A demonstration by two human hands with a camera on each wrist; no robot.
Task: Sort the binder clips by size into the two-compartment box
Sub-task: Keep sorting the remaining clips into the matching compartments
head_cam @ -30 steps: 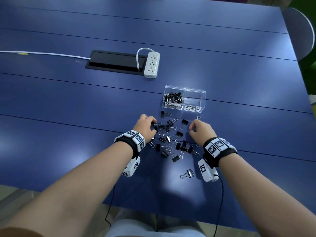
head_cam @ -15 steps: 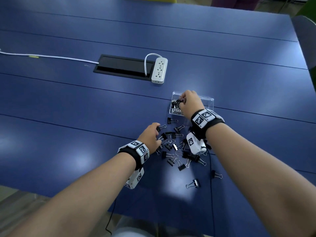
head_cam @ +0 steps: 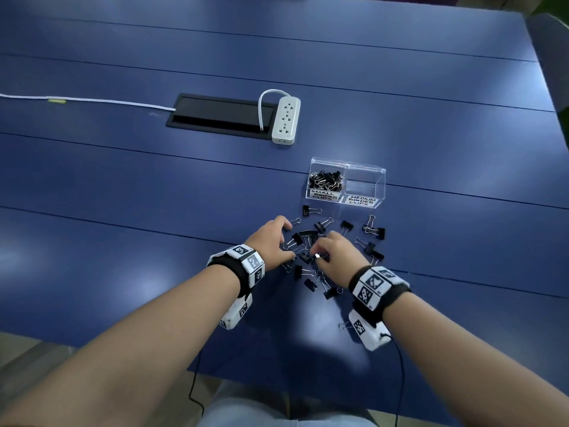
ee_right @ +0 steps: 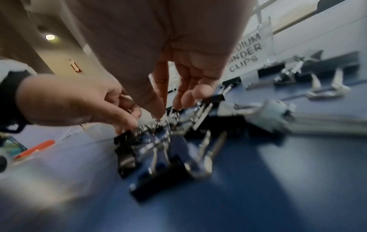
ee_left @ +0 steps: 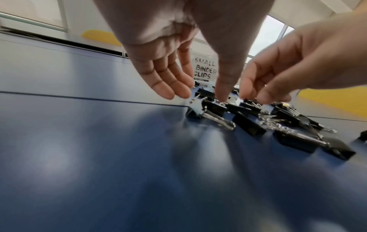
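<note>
Both hands are down in the scatter of black binder clips (head_cam: pixel 308 238) on the blue table (head_cam: pixel 123 211). Left hand (head_cam: pixel 271 241) hangs over the pile's left edge with its fingers nearly straight and slack; in the left wrist view the fingertips (ee_left: pixel 170 92) stand just above a clip's wire handle and the thumb tip touches a black clip body, with nothing gripped. Right hand (head_cam: pixel 337 252) sits just beside it, fingers curled down into the middle of the pile; the wrist views are blurred there, so whether its fingertips (ee_right: pixel 196 92) pinch a clip or only touch the heap cannot be told.

Clips lie between the two hands, under them, and out past the right hand's far side; a few more lie nearer the wrists. Beyond both hands, just past the farthest clips, stands the clear two-compartment box (head_cam: pixel 380 188). Its left compartment, labelled SMALL BINDER CLIPS, holds a heap of small clips (head_cam: pixel 326 178); its right compartment is labelled MEDIUM BINDER CLIPS.
</note>
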